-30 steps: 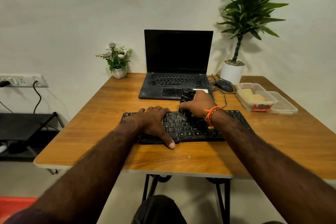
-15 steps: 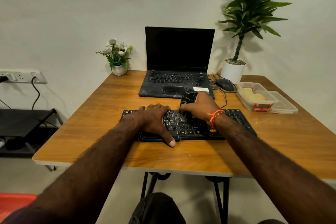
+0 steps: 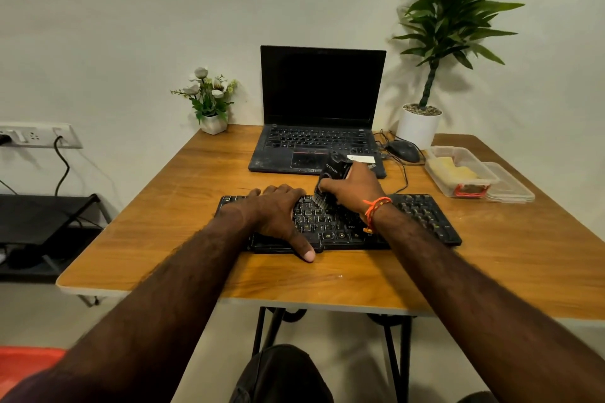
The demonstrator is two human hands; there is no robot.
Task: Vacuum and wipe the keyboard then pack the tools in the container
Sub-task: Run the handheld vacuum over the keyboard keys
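**Hand-held vacuum on the keyboard, head view**

The rectangular wooden table with a pale edge [image 3: 170,206] fills the middle of the view. At 12 o'clock on it stands an open black laptop with a dark screen [image 3: 322,88]. At 1 o'clock, against the wall, a tall green leafy plant in a white round pot [image 3: 419,124] rises past the top of the frame. At the centre of the table lies the black flat keyboard with lit key legends [image 3: 422,216], its long side parallel to the near table edge.

At 2 o'clock from the keyboard sits a clear plastic rectangular container holding a yellow cloth [image 3: 460,170]; its clear flat lid [image 3: 510,188] lies touching it on the right. A small bunch of white flowers in a white pot [image 3: 212,101] stands at 11 o'clock, left of the laptop. A black computer mouse [image 3: 403,150] rests between the laptop and the plant pot.

The left hand [image 3: 278,213] lies flat on the left half of the keyboard, fingers straight, the thumb over its near edge. The right hand [image 3: 355,188], an orange thread band at its wrist, has fingers curled round a small black hand-held vacuum with a brush nozzle [image 3: 332,170], the bristles touching the upper key rows at the keyboard's middle.
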